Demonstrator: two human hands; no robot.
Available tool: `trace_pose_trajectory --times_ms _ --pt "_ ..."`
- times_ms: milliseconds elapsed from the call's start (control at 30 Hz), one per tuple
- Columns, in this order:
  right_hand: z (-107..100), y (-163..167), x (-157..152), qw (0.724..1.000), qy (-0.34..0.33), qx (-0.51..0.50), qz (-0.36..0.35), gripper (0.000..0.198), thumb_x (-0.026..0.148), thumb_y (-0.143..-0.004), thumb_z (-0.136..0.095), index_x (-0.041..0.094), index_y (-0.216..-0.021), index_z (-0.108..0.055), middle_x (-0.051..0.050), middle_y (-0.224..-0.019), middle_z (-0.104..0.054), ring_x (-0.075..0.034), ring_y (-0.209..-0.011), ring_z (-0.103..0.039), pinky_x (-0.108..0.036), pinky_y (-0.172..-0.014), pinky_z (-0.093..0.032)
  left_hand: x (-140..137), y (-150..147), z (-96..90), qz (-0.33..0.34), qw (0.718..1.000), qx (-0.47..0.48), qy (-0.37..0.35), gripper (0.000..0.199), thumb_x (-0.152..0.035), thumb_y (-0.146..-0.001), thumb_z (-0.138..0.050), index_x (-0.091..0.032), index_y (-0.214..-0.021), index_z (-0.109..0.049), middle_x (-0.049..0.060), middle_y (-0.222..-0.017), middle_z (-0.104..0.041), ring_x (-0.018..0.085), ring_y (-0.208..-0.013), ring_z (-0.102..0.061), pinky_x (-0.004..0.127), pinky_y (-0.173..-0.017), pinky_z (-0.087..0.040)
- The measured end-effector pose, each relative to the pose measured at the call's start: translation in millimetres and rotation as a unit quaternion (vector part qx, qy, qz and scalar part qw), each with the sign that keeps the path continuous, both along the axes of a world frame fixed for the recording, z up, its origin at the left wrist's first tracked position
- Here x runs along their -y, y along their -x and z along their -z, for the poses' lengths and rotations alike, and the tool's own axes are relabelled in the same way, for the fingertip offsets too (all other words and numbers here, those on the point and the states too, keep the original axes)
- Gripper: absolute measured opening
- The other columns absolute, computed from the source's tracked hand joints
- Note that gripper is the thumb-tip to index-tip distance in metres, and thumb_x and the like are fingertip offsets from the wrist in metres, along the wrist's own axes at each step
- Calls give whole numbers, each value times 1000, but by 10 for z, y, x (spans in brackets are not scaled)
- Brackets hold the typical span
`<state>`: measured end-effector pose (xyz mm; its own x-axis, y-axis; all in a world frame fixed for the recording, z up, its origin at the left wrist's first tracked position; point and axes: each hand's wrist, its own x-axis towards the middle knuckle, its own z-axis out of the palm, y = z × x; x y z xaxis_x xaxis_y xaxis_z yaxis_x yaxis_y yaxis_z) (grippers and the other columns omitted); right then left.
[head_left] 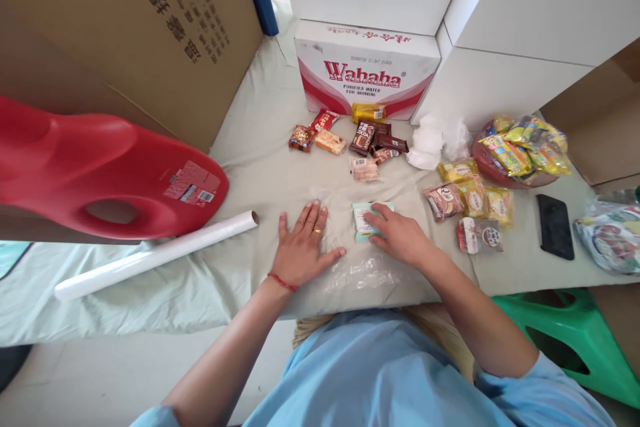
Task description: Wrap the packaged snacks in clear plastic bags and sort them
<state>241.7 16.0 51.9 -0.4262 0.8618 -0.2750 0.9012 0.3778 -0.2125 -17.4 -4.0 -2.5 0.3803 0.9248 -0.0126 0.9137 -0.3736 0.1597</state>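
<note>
On the pale green cloth (250,153), 2 bare hands are resting side by side. The left hand (300,253) is lying flat, palm down, its fingers spreading apart, and it is wearing a yellow ring and a red cord bracelet (283,281). Its thumb side is overlapping the clear plastic (367,273), which is wrinkling and shining between and below the hands. The right hand (403,233) is covering part of a light green packet (362,224); its thumb and fingers are showing a gap and touching the packet, but I cannot tell whether they are gripping it. That packet is lying on the plastic, right of the left hand.

Beyond the hands, a pale pink packet (365,170) is lying just in front of some dark brown packets (362,136). A yellow packet (367,113) is lying against the Wahaha box (367,73). To the right, 3 yellow-wrapped packets (472,198) are sitting beside a brownish-red packet (443,201), and a red bowl (484,163) is holding more packets. A black phone (556,227) is lying farther right. To the left, a white roll (157,255) is lying beside a large red jug (140,160).
</note>
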Motion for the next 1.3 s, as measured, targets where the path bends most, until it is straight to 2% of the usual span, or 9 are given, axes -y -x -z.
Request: trace_pose_trajectory --times_ms 233,433,567,767,933,1033,1100,1200,1300 --pt "29 -217 -40 999 -26 2 29 32 21 -104 -42 24 -119 -71 -9 -130 -68 -23 -106 -67 -32 -81 -52 -5 6 2 0 1000 3 4 94 -75 -94 -43 -18 -165 -23 17 -171 -21 37 -157 -27 69 -125 2" --pt "-55 -162 -14 995 -45 -42 -84 39 26 -94 -65 23 -133 -65 -11 -145 -59 -31 -122 -55 -45 -100 -49 1 10 15 2 1000 8 0 94 -74 -94 -43 -17 -166 -21 16 -171 -19 34 -158 -25 68 -125 5" --pt "-28 -172 -25 996 -65 -26 -55 42 11 -96 -51 20 -134 -65 -12 -142 -63 -31 -122 -55 -45 -103 -47 3 3 1 0 1000 6 3 94 -74 -94 -44 -18 -165 -22 17 -171 -21 35 -158 -25 68 -125 5" --pt "-138 -313 -52 963 -211 -154 62 33 20 -104 -42 19 -119 -72 -13 -116 -73 -27 -108 -61 -41 -97 -50 2 9 9 3 1000 9 2 94 -75 -94 -41 -17 -165 -23 16 -171 -20 34 -158 -26 68 -125 7" --pt "48 -101 78 930 -302 -201 -66 28 17 -104 -48 24 -115 -73 -9 -115 -73 -25 -108 -59 -42 -96 -48 -2 10 16 4 1000 8 -2 96 -77 -93 -42 -16 -165 -22 17 -171 -20 36 -157 -26 69 -124 5" --pt "272 49 194 938 -261 -150 -169 20 17 -102 -54 20 -109 -73 -10 -107 -73 -25 -100 -58 -41 -87 -46 -8 6 6 3 1000 8 -3 95 -76 -94 -42 -17 -165 -22 17 -171 -20 36 -157 -27 68 -125 5" --pt "321 89 239 958 -193 -111 -182 15 21 -101 -59 19 -107 -73 -10 -102 -73 -24 -95 -58 -39 -83 -45 -10 3 -6 2 1000 9 -2 94 -74 -94 -43 -17 -165 -22 16 -171 -21 36 -157 -27 68 -125 4" --pt "170 68 166 975 -101 -116 -158 22 35 -102 -60 20 -111 -73 -8 -101 -73 -23 -96 -60 -37 -84 -45 -9 -1 -21 2 1000 12 -1 93 -73 -94 -45 -19 -166 -23 17 -171 -23 38 -157 -27 69 -125 1" --pt "-107 27 -154 986 -93 -119 -75 33 40 -105 -49 19 -114 -73 -9 -100 -73 -25 -97 -63 -36 -83 -47 -4 0 -24 1 1000 17 -4 93 -73 -93 -46 -20 -166 -23 17 -170 -25 39 -157 -27 69 -125 0"
